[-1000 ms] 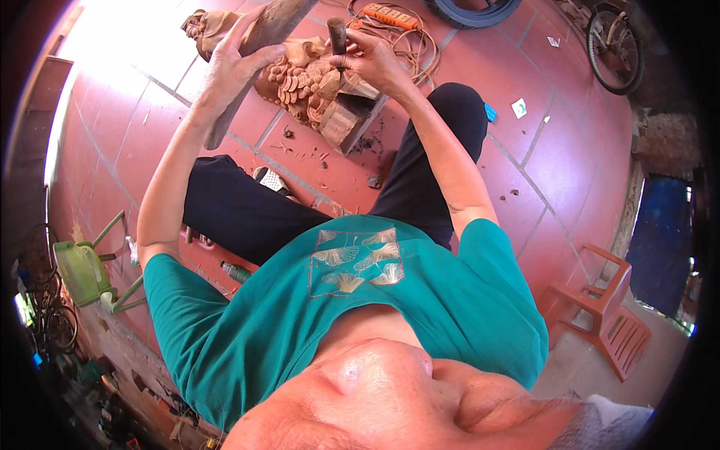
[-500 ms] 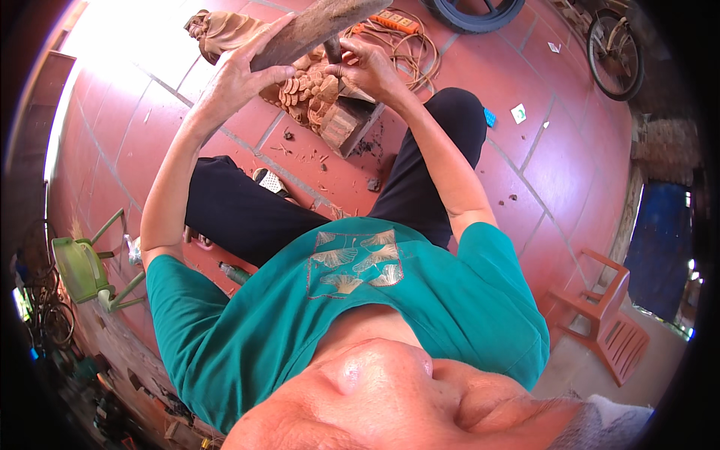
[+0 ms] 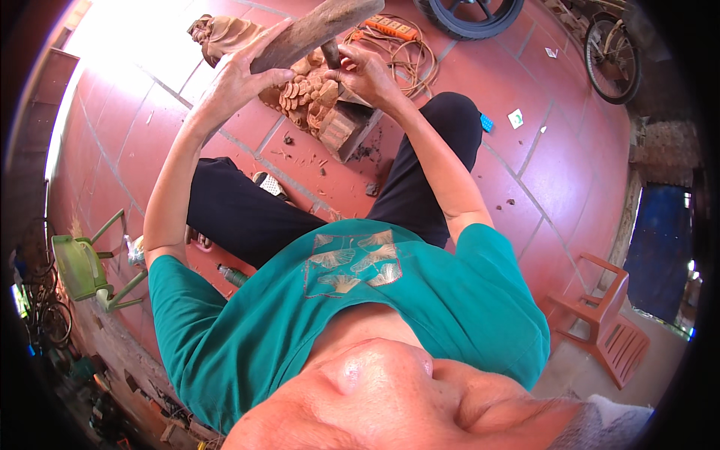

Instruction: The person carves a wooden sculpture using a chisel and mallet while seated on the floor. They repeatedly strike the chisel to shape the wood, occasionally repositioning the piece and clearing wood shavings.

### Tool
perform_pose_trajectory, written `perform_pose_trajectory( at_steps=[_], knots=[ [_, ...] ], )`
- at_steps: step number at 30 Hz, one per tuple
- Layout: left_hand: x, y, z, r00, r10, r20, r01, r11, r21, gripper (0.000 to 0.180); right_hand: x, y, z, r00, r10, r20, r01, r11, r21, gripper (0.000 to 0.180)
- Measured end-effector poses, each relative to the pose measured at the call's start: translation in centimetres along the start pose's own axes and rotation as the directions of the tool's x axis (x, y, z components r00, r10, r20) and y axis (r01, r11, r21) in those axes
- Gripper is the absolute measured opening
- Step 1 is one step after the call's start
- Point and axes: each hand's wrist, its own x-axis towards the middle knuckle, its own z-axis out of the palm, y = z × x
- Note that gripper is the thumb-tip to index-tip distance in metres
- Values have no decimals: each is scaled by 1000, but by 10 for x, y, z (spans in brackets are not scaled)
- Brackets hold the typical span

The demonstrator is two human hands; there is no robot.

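A carved wooden figure lies on the floor in front of my legs, its flat base toward me and its far end at the upper left. Above it my left hand is closed round a thick wooden mallet, which slants up to the right. Fingers of my right hand are pinched round a dark-handled chisel over the carving. The chisel's top stands just under the mallet; its cutting end is hard to make out. The mallet covers part of the figure.
Wood chips and dark crumbs litter the red tiles. Beyond my right hand lie an orange power strip and coiled cord. A wheel stands at the back, a green chair left, a reddish plastic chair right.
The chisel handle leans a little more to the left and the mallet has shifted slightly left. Both hands keep their grips; the carving lies about where it was.
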Motion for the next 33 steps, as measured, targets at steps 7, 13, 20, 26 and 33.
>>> perform_pose_trajectory(
  at_steps=[7, 13, 20, 26, 33],
  knots=[
    [9, -24, -4, 990, 71, -121, -69, 997, 18, 76, 6, 6, -16, 975, 216, -42, -208, 968, 142, 33],
    [10, 5, -4, 973, -56, -224, 35, 995, -97, 72, 1, 4, -6, 987, 162, 0, -159, 973, 170, 33],
    [5, 12, -2, 977, -55, -206, 30, 992, -120, 74, 4, 5, -3, 999, 52, 6, -52, 992, 117, 36],
    [6, 1, 6, 1000, -20, 8, 20, 1000, 2, 78, 5, 7, -1, 997, 74, -1, -74, 996, 56, 37],
    [7, 6, -9, 957, -216, -192, 179, 965, -192, 76, 5, 1, -1, 998, 61, 11, -62, 996, 60, 36]
  ],
)
